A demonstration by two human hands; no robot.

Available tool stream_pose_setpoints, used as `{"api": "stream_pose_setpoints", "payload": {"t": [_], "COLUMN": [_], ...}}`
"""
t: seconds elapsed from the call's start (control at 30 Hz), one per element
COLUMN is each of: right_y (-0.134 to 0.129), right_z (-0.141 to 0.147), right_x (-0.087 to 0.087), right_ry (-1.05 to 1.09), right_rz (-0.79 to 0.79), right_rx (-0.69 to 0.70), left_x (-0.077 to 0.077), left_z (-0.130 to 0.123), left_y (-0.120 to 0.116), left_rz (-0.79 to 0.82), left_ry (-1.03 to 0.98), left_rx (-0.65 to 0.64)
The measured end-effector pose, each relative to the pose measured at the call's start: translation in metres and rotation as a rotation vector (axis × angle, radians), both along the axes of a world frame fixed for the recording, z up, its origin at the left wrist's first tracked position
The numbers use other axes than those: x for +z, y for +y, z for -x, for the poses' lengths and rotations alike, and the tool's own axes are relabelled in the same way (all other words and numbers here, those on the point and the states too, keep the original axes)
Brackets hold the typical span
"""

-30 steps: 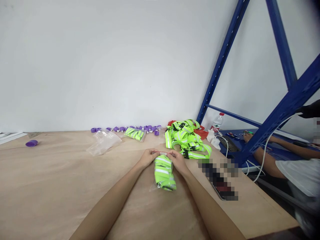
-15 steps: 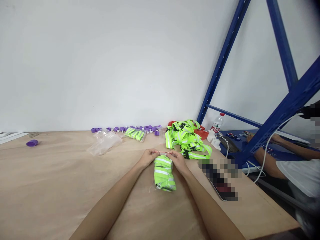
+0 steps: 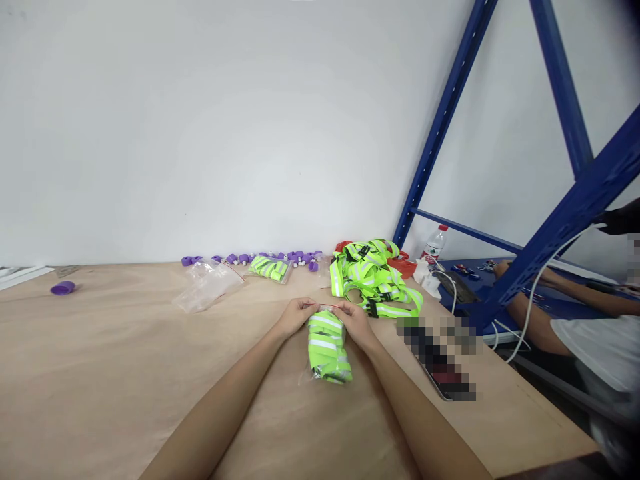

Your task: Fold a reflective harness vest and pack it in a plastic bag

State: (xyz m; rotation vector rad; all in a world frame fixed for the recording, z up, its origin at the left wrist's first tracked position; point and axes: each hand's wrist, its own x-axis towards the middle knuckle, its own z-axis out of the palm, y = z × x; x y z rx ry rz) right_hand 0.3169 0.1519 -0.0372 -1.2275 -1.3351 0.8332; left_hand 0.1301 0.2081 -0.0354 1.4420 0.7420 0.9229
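Both my hands pinch the red-edged top of a clear zip bag [image 3: 327,347], which has a folded neon-green reflective strap inside. My left hand [image 3: 299,317] grips the left end of that edge, fingers closed. At the right end my right hand [image 3: 354,321] does the same. The bag hangs or lies toward me over the wooden table. Just beyond my right hand is a heap of neon-green reflective straps [image 3: 370,273] with black buckles. A second filled bag [image 3: 270,268] lies flat farther back, beside an unfilled clear plastic bag [image 3: 209,283].
Several purple pieces [image 3: 245,258] line the wall, and one purple piece [image 3: 63,287] lies far left. On the right are a pixelated phone-like object [image 3: 440,363], a water bottle [image 3: 434,243], a white cable [image 3: 533,293] and a blue metal frame [image 3: 555,220]. A co-worker's arm [image 3: 537,320] is behind it.
My hands hold the bag's top edge in nearly the same place. The whole view has shifted very slightly.
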Motion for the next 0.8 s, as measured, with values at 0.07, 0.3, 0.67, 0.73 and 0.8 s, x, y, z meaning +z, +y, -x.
{"api": "stream_pose_setpoints", "payload": {"t": [0.07, 0.3, 0.67, 0.73, 0.8], "right_y": [-0.0005, 0.0006, 0.0001, 0.0008, 0.0019], "right_z": [-0.0001, -0.0008, 0.0012, 0.0014, 0.0008], "right_x": [0.0004, 0.0005, 0.0001, -0.0023, -0.0049], "right_ry": [-0.001, -0.005, 0.084, 0.110, 0.138], "right_rz": [0.006, 0.032, 0.049, 0.037, 0.028], "right_rx": [0.003, 0.042, 0.042, 0.006, -0.020], "left_x": [-0.0002, -0.0034, -0.0028, -0.0026, -0.0034], "left_z": [-0.0002, -0.0005, -0.0010, -0.0009, -0.0008], "left_y": [-0.0001, -0.0010, -0.0019, -0.0012, -0.0002], "left_rz": [-0.005, -0.019, -0.025, -0.015, -0.001], "left_ry": [-0.002, -0.011, -0.025, -0.041, -0.061], "left_rx": [0.001, 0.021, 0.039, 0.049, 0.068]}}
